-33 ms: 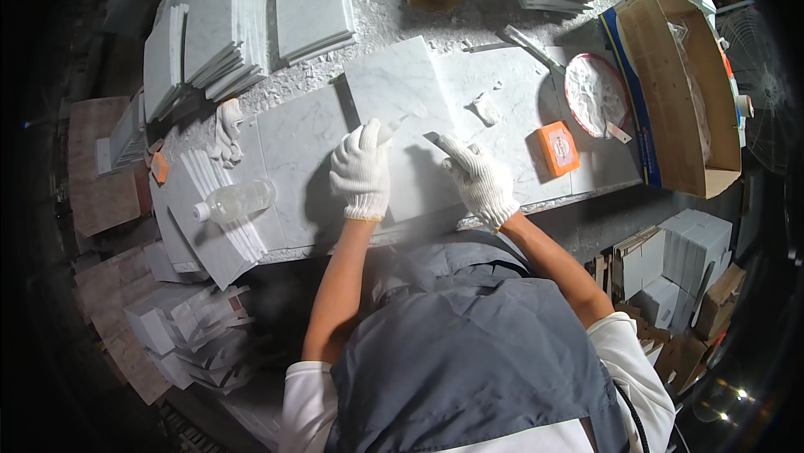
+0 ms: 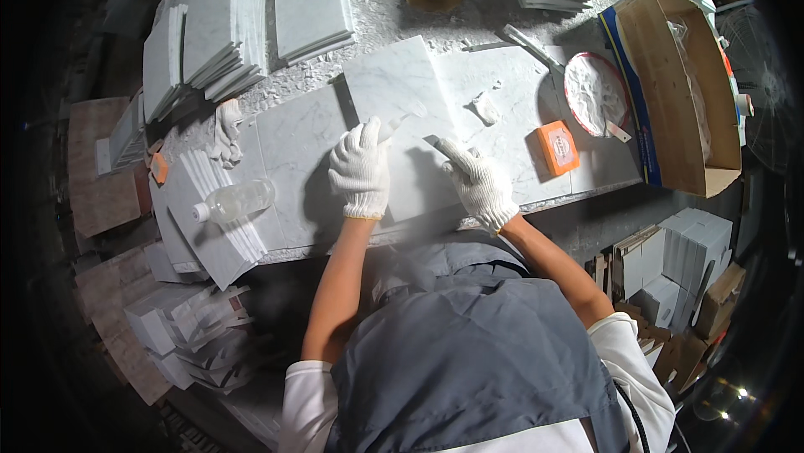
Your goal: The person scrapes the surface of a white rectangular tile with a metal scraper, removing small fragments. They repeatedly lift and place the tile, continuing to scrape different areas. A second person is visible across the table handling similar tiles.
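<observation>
The white marble tile (image 2: 400, 131) lies flat on the bench (image 2: 519, 93) directly before the person, its near edge close to the bench's near lip; the gloved left hand (image 2: 360, 170) presses down on its left part, fingers spread, gripping nothing; the gloved right hand (image 2: 477, 181) is closed around a narrow blade-like tool (image 2: 435, 142) whose tip meets the tile's right side. Risks, as judged: the tool could skid on the polished face and scratch it; a loosened left hand would let the tile slide toward the near edge; the plastic bottle (image 2: 230, 200) lying at the left could roll off; loose chips (image 2: 484, 107) beyond could mar the surface.
</observation>
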